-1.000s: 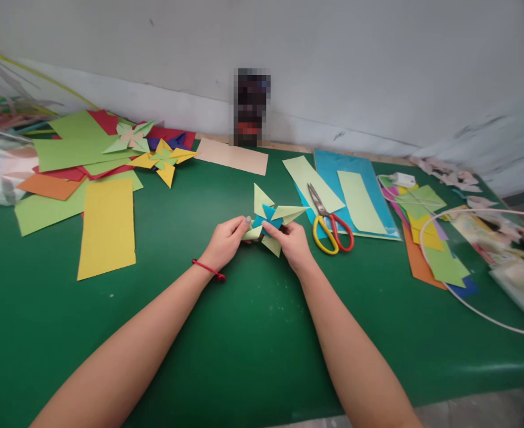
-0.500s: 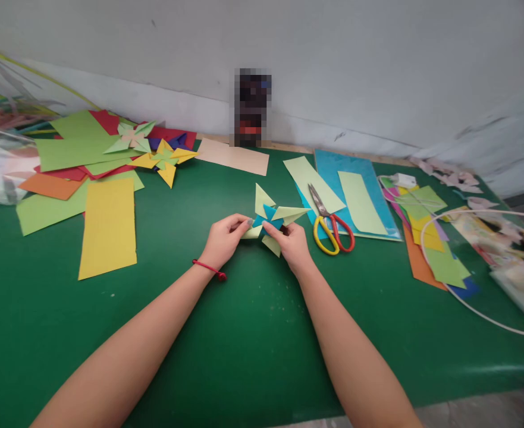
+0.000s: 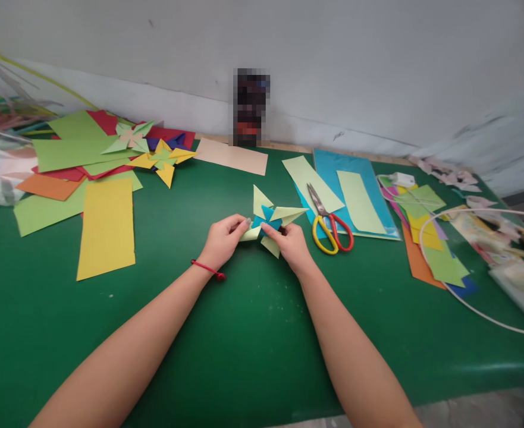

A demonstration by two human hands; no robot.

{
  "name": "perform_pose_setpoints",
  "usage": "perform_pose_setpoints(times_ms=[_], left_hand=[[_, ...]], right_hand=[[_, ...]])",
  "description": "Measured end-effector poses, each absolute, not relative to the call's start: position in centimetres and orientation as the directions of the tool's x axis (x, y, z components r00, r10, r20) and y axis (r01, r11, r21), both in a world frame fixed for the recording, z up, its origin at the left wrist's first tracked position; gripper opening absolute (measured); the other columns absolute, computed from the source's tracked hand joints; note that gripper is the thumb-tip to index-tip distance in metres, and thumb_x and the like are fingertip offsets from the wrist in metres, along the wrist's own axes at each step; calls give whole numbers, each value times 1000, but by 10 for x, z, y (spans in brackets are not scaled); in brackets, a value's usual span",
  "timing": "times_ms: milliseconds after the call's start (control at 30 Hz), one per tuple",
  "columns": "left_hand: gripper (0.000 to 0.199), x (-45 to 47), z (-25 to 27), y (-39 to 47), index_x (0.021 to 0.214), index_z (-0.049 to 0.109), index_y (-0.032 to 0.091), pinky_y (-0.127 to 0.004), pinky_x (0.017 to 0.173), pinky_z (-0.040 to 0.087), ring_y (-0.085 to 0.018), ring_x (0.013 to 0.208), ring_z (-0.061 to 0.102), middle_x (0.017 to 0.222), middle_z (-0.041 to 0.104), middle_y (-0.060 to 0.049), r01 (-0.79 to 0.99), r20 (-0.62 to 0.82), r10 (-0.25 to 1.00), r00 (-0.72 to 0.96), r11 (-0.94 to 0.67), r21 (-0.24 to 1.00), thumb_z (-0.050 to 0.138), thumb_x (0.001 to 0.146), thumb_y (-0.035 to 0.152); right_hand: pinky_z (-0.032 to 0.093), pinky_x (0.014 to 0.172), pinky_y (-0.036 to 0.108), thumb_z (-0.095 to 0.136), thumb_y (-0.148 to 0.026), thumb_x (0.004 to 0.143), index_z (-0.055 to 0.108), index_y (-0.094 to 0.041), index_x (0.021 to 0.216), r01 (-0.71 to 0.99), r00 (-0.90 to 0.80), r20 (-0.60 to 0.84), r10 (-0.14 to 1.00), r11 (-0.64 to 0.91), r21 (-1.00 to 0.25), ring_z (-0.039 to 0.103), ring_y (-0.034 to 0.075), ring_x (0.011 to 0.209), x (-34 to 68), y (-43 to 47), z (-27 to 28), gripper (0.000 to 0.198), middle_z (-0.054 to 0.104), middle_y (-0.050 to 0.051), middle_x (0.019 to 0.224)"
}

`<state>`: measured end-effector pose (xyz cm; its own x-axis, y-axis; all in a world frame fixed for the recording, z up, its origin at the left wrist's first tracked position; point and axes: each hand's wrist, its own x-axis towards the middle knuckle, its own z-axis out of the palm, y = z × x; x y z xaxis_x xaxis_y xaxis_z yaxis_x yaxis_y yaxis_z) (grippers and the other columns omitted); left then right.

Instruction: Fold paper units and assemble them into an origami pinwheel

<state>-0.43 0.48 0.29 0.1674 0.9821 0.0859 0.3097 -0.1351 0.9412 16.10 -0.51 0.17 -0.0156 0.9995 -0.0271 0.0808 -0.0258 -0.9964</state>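
Note:
Both hands hold a folded paper pinwheel (image 3: pixel 267 217) with a blue centre and pale green pointed blades, above the middle of the green table (image 3: pixel 226 356). My left hand (image 3: pixel 224 239), with a red cord at the wrist, pinches the lower left blade between thumb and fingers. On the other side, my right hand (image 3: pixel 290 242) grips the blue centre, thumb on top and fingers hidden beneath. Just right of that hand lie scissors (image 3: pixel 330 223) with one yellow and one red handle, their blades pointing away and resting partly on pale green paper (image 3: pixel 315 181).
Finished paper pinwheels (image 3: pixel 163 159) lie on coloured sheets at the back left, near a yellow sheet (image 3: pixel 106 229). A blue packet (image 3: pixel 346 160) bears a pale green strip. White cable (image 3: pixel 444 282) loops over paper scraps at right. A blurred-out object (image 3: pixel 251 107) stands against the wall.
The whole view has shifted very slightly. Both hands keep their hold on the pinwheel, and its position between them looks almost the same.

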Motion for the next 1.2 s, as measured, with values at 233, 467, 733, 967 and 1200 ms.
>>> perform_pose_setpoints(times_ms=[233,467,733,967,1200], left_hand=[[29,-3,0,4,74,61,17,-22,54,36,-11,57,48,62,56,2,287,67,988,139,-105,952,49,81,43],[29,-3,2,6,86,63,18,-23,63,42,-13,69,56,78,64,-1,225,40,971,236,-94,970,52,80,44],[28,-6,5,5,76,63,18,-24,61,44,-14,67,58,70,65,1,328,7,954,300,-110,938,56,77,45],[22,-3,5,4,73,61,17,-29,67,51,-17,70,65,71,69,-2,161,-59,955,290,12,987,62,74,39],[22,-3,4,4,71,59,17,-27,66,51,-16,69,66,68,67,-1,116,-77,959,273,47,992,62,74,39]], right_hand=[[48,84,38,67,-43,69,71,-18,83,111,10,-16,1000,-17,-994,65,24,86,158,-6,4,30,72,5,86],[48,84,37,69,-41,67,70,-17,87,96,37,-7,999,-11,-995,64,25,91,158,-5,2,30,71,5,92],[49,82,37,68,-40,67,69,-16,87,114,37,-3,999,-7,-993,64,24,89,158,-6,1,31,71,6,90],[50,81,36,69,-39,68,69,-15,87,110,49,-10,999,-16,-994,65,25,90,156,-6,2,31,71,7,92],[50,80,36,69,-40,67,70,-15,85,145,38,-16,999,-22,-989,65,25,89,156,-7,4,31,72,6,88]])
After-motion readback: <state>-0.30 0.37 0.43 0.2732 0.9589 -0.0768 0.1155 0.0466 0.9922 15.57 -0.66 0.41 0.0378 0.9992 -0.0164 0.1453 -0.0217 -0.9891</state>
